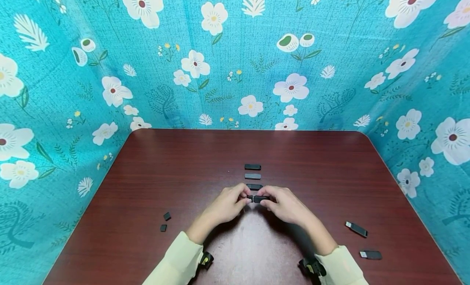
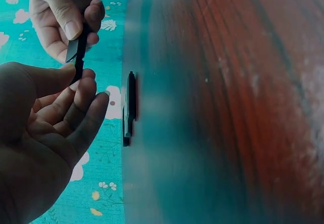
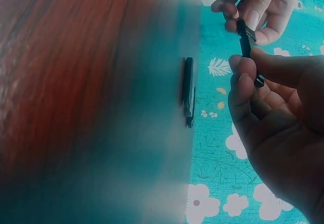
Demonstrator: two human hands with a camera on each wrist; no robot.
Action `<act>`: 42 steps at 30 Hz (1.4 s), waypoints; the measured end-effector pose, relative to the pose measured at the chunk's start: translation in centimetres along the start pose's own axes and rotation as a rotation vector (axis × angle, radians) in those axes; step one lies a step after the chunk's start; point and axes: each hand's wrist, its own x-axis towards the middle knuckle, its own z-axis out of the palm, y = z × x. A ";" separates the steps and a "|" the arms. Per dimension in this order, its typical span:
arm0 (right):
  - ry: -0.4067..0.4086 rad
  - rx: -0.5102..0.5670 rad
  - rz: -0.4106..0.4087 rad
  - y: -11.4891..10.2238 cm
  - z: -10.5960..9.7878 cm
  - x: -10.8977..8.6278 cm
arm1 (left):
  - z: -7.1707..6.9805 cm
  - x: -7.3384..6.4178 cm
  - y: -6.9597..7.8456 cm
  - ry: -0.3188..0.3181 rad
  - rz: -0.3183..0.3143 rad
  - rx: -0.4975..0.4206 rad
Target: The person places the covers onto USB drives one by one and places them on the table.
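Note:
In the head view my left hand (image 1: 228, 202) pinches a small black cap (image 1: 250, 198) between thumb and fingers. Opposite it, my right hand (image 1: 285, 203) holds a dark USB flash drive (image 1: 260, 199) by its body. Cap and drive are in line end to end, held above the table; whether a small gap is left between them I cannot tell. The left wrist view shows the drive (image 2: 73, 49) running between both hands, with fingertips covering part of it. From the right wrist the cap (image 3: 241, 27) appears at the far end, under the left thumb.
Just beyond my hands, three closed flash drives (image 1: 253, 176) lie in a column on the dark red table (image 1: 176, 154). Two uncapped drives (image 1: 357, 229) with metal plugs showing lie at right. Two loose black caps (image 1: 167, 216) lie at left. A flowered curtain (image 1: 235, 52) surrounds the table.

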 end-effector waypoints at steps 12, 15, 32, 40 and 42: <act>0.024 0.006 0.022 -0.3 0.4 0.4 | 0.2 0.2 0.0 0.034 -0.044 -0.153; 0.048 0.027 0.052 -0.6 0.7 0.5 | 0.1 0.3 0.0 0.046 -0.096 -0.225; 0.014 0.096 0.199 -0.2 1.2 1.1 | 0.1 1.1 -0.7 -0.073 -0.018 0.112; 0.001 -0.166 0.224 -0.2 1.7 1.3 | 0.5 1.5 -0.8 -0.059 -0.011 0.360; 0.004 -0.226 0.205 -0.3 1.8 1.3 | 0.6 1.6 -0.9 -0.068 -0.020 0.398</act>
